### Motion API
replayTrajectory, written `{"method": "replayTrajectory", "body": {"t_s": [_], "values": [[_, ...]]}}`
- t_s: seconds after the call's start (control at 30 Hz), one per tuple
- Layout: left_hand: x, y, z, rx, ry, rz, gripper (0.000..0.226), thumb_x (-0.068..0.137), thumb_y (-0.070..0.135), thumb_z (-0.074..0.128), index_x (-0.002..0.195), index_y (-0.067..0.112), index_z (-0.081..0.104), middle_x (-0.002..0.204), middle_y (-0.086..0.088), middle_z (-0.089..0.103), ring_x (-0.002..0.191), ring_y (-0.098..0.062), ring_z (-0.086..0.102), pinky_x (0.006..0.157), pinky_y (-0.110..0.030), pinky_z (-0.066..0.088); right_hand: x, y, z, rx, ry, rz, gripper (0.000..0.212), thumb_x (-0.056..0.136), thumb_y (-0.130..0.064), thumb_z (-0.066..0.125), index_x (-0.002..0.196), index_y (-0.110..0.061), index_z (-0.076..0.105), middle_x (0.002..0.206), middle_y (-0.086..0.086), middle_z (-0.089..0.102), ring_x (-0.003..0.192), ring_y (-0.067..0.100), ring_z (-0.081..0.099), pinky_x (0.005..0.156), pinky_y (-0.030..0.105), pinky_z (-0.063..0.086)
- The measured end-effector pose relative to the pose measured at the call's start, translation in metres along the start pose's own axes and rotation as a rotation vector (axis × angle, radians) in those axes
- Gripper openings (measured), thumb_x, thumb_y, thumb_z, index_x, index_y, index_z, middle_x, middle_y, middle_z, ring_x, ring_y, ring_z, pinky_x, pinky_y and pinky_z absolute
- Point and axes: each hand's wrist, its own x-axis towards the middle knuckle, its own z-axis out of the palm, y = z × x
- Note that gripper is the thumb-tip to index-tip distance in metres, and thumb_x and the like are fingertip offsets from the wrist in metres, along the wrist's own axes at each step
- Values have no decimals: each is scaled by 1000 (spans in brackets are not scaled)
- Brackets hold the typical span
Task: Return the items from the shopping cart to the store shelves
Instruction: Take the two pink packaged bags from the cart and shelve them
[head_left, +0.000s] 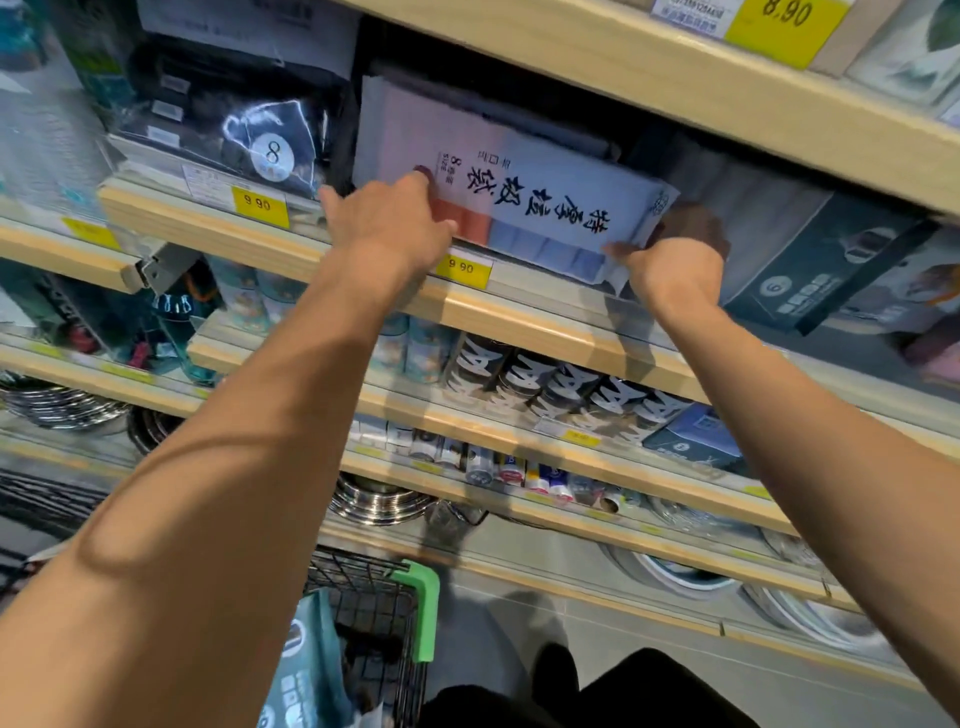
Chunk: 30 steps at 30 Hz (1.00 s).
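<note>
I have both hands on the pack (519, 202) — left hand (395, 218) clamped on its left end, right hand (675, 270) gripping the right corner — and it sits partly in on the shelf (519, 317), front edge overhanging. Shelving step, I judge; next, a straight push back. Tight slot: black pack (234, 130) left, dark box (810, 270) right, shelf board close above. The cart (374, 613) below holds more.
</note>
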Motion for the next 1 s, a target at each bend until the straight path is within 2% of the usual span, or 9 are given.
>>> {"method": "replayTrajectory", "body": {"t_s": [0.13,0.2,0.3,0.47,0.6,0.73,0.87,0.93,1.0], "values": [[14,21,2,101,-187,47,33,100,49,42,98,17,51,119,-10,64,120,-33,55,118,-56,15,8,-13,9,-155,-38,-20,30,82,-28,77,102,-7,70,107,17,72,99,34,69,78,35,53],[24,24,3,62,-204,49,35,101,43,41,106,13,58,125,-13,61,121,-34,53,114,-50,26,11,-17,12,-126,-62,12,27,83,-29,74,100,-8,70,105,15,73,97,33,70,78,34,53],[38,17,7,-52,-79,-3,45,101,43,41,130,12,55,130,-17,59,121,-37,54,100,-41,40,13,-18,20,-18,-30,40,38,86,-37,70,104,-3,68,105,19,72,97,36,69,80,38,54],[54,15,18,-200,32,26,42,99,37,49,136,25,32,118,-21,56,108,-43,58,80,-41,39,20,-29,28,4,-40,60,35,96,-33,60,107,0,67,111,23,70,104,39,66,73,35,44],[65,19,15,-168,-39,48,52,97,28,51,142,25,26,112,-20,59,108,-45,59,84,-46,46,26,-35,30,88,-63,116,38,100,-33,56,112,1,65,116,20,69,110,36,65,84,35,48],[63,17,10,-173,-114,74,56,94,27,50,144,30,24,119,-22,60,109,-46,59,87,-49,49,8,-26,33,260,3,113,32,98,-28,57,113,0,63,103,12,71,97,29,66,75,30,47],[53,11,16,-228,107,-31,51,96,32,53,143,32,32,141,-15,43,118,-41,57,95,-43,46,-12,-31,33,189,-45,-67,25,91,-6,52,113,-3,64,92,9,67,77,23,62,68,30,43],[52,15,11,-273,254,-138,57,97,29,55,149,25,33,151,-19,33,128,-40,50,101,-39,44,3,-32,35,241,-54,-124,35,84,4,50,111,-13,63,93,4,67,87,24,65,69,27,45],[56,19,5,-312,315,-163,69,96,27,58,155,23,22,153,-22,26,130,-40,47,101,-39,44,17,-33,36,232,-79,-163,39,81,8,47,105,-17,66,90,2,66,96,27,67,63,23,39]]}}
